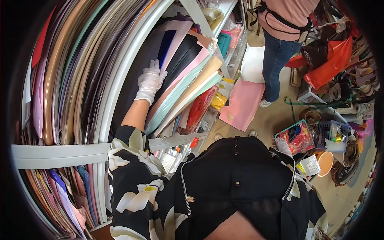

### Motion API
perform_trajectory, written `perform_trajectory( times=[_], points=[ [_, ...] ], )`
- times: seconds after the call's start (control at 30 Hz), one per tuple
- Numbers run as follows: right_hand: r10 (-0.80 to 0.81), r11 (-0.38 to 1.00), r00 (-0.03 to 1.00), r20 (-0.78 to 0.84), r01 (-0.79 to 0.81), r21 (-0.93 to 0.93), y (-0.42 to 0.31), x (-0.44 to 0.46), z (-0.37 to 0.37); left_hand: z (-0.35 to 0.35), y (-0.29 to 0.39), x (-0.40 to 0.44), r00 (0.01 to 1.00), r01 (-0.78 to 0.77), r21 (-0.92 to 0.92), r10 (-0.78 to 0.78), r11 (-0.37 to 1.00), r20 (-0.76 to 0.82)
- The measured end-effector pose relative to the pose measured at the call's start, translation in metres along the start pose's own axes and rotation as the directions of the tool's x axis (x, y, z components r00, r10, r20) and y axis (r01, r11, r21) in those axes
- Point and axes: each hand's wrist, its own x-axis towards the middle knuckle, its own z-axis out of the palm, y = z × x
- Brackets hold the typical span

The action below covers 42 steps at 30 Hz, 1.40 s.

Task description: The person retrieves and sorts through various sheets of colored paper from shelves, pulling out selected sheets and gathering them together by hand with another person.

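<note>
My left hand (pixel 151 81), in a thin white glove, reaches into a shelf bay. Its fingers lie stretched over large dark sheets (pixel 138 66), beside a blue strip (pixel 166 48) and a pale pink sheet (pixel 180 34). To its right, black, pink, mint (pixel 176 98) and cream sheets (pixel 200 84) lean in a fanned stack. My right hand (pixel 283 146), also gloved, hangs low by my right side, near a basket of red packets (pixel 298 138). Its fingers are mostly hard to make out.
White shelf frames (pixel 60 157) hold tightly packed sheets at left. Pink sheets (pixel 244 104) and a white sheet (pixel 253 64) lie on the floor ahead. A person in jeans (pixel 276 60) stands beyond. Baskets, an orange bucket (pixel 325 163) and red wrapping (pixel 332 64) crowd the right.
</note>
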Motion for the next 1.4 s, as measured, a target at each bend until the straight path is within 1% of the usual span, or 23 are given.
perform_trajectory(
  times=[0.1,0.2,0.23,0.33,0.43,0.57,0.63,0.67,0.73,0.77,0.87,0.9,0.97,1.0,1.07,1.1,1.13,1.2,1.33,1.37,1.4],
  points=[
    [-0.017,0.999,1.000,0.021,0.016,0.029,0.001,0.009,-0.005,-0.023,0.003,-0.011,0.995,0.054,0.038,-0.057,0.998,0.084],
    [-0.051,0.999,0.998,0.048,0.050,0.017,0.006,0.024,-0.009,0.014,-0.023,-0.003,0.987,0.125,-0.077,-0.117,0.989,0.107],
    [-0.048,0.999,0.998,0.047,0.048,0.007,0.004,0.024,-0.009,0.009,-0.025,-0.003,0.986,0.124,-0.092,-0.111,0.988,0.128],
    [-0.033,0.999,0.999,0.041,0.032,0.009,0.002,0.025,-0.007,-0.003,-0.020,-0.004,0.970,0.203,-0.135,-0.181,0.970,0.159],
    [-0.031,0.999,0.999,0.044,0.030,0.024,0.003,0.028,-0.004,-0.010,-0.010,0.006,0.950,0.244,-0.135,-0.209,0.960,0.231],
    [-0.021,0.999,0.998,0.066,0.017,0.048,0.003,0.029,-0.004,0.001,-0.003,0.020,0.933,0.298,-0.101,-0.267,0.949,0.240],
    [-0.052,0.997,0.997,0.055,0.049,0.051,0.005,0.028,-0.001,0.008,-0.001,0.027,0.927,0.331,-0.082,-0.308,0.940,0.215],
    [-0.068,0.996,0.997,0.046,0.066,0.053,0.007,0.026,-0.001,0.008,-0.002,0.029,0.929,0.334,-0.102,-0.309,0.937,0.202],
    [-0.042,0.998,0.999,0.009,0.041,0.058,0.002,0.014,-0.001,0.002,-0.006,0.033,0.935,0.334,-0.141,-0.308,0.932,0.174],
    [-0.028,0.998,1.000,-0.009,0.029,0.063,-0.002,0.005,0.000,-0.005,-0.006,0.030,0.930,0.350,-0.125,-0.330,0.928,0.160],
    [0.008,1.000,0.998,-0.069,-0.006,0.025,-0.011,-0.016,0.001,-0.028,0.004,0.021,0.862,0.474,-0.120,-0.432,0.872,0.266],
    [-0.002,1.000,0.999,-0.051,0.003,0.018,-0.009,-0.018,0.001,-0.017,0.000,0.023,0.876,0.457,-0.119,-0.423,0.881,0.231],
    [-0.035,0.999,0.999,-0.017,0.035,0.003,0.004,-0.017,-0.009,-0.017,0.000,0.016,0.906,0.401,-0.118,-0.374,0.909,0.197],
    [0.012,1.000,0.999,-0.045,-0.013,-0.026,0.011,-0.010,-0.009,-0.017,-0.001,0.015,0.920,0.374,-0.120,-0.351,0.919,0.176],
    [0.019,0.996,0.998,-0.056,-0.024,-0.085,0.020,0.002,-0.009,-0.014,-0.005,0.014,0.935,0.342,-0.114,-0.326,0.933,0.137],
    [0.004,0.997,0.998,-0.056,-0.008,-0.075,0.021,0.002,-0.010,-0.017,-0.005,0.012,0.935,0.348,-0.113,-0.335,0.931,0.117],
    [0.026,0.996,0.996,-0.083,-0.033,-0.081,0.018,0.005,-0.007,-0.018,-0.006,0.013,0.945,0.328,-0.127,-0.324,0.936,0.055],
    [0.037,0.999,0.998,-0.048,-0.036,0.022,0.016,0.007,-0.008,-0.014,-0.009,0.010,0.953,0.286,-0.142,-0.297,0.948,-0.058],
    [-0.008,1.000,0.999,-0.037,0.009,0.008,0.008,0.014,-0.006,-0.023,0.002,-0.003,0.928,0.334,-0.156,-0.353,0.930,-0.116],
    [-0.010,1.000,0.999,-0.042,0.010,0.003,0.000,0.009,-0.004,-0.014,0.000,-0.008,0.921,0.281,-0.166,-0.314,0.945,-0.231],
    [-0.012,1.000,0.999,-0.046,0.012,-0.004,-0.008,0.004,-0.001,-0.009,-0.001,-0.011,0.928,0.271,-0.163,-0.303,0.949,-0.219]
  ],
)
